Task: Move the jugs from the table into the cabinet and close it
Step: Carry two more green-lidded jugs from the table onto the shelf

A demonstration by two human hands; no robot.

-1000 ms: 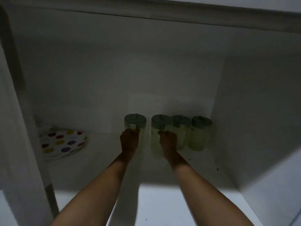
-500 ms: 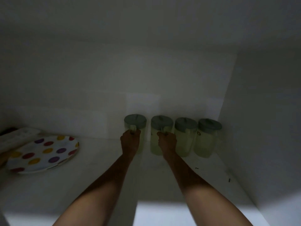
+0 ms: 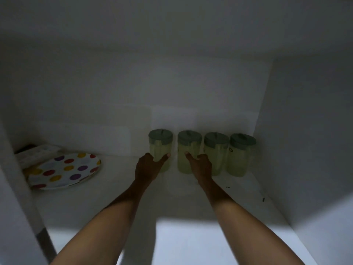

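Several pale green jugs with grey-green lids stand in a row at the back right of the white cabinet shelf (image 3: 114, 197). My left hand (image 3: 147, 168) is just in front of the leftmost jug (image 3: 160, 145), below its handle, with the thumb spread and touching the jug's front. My right hand (image 3: 201, 165) is low in front of the second jug (image 3: 189, 148), thumb pointing up and fingers loose. Neither hand wraps a handle. Two more jugs (image 3: 215, 150) (image 3: 241, 152) stand to the right, close to the side wall.
A white plate with coloured dots (image 3: 64, 171) lies at the shelf's left, with a pale flat tray (image 3: 36, 153) behind it. The cabinet's right wall (image 3: 305, 140) is close to the last jug. The left cabinet frame (image 3: 17, 197) edges the opening.
Both hands have slid down from the jug handles and loosened, thumbs now spread. The two jugs stand on the shelf in line with the others. The view has shifted slightly.
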